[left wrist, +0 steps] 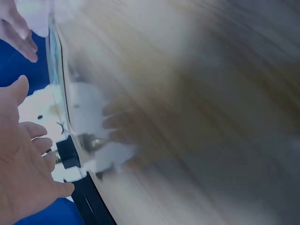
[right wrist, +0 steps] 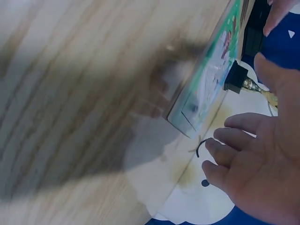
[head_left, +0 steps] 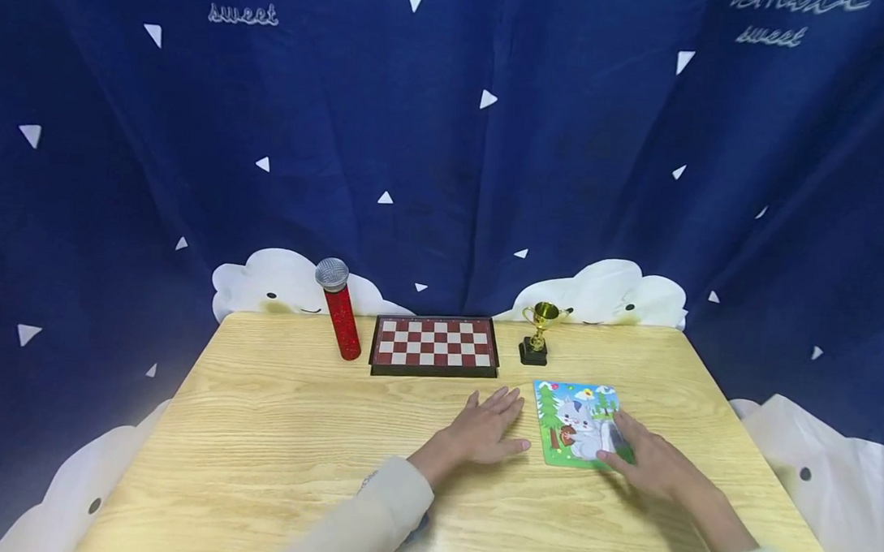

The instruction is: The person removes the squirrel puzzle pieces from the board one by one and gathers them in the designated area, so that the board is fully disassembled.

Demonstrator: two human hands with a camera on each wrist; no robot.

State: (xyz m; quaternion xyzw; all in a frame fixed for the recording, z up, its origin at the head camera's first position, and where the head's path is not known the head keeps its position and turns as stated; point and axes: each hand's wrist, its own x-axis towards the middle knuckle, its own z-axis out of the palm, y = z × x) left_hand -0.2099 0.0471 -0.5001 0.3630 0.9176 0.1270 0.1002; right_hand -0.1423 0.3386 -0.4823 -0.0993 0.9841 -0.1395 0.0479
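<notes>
Squirrel picture (head_left: 579,423) lies flat on table (head_left: 298,433), near gold cup (head_left: 533,354); left hand (head_left: 483,432) wide, holds nothing, just beside picture's left edge; right hand (head_left: 651,462) loose, holds nothing, over picture's right edge; cannot tell if touching; smooth-looking picture could slide if only pushed, not pinched; hard shove forward might bump gold cup and tip it over.

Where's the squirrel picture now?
In the head view, the squirrel picture lies right of centre on the table, in front of the gold trophy, between the left hand and right hand.
</notes>
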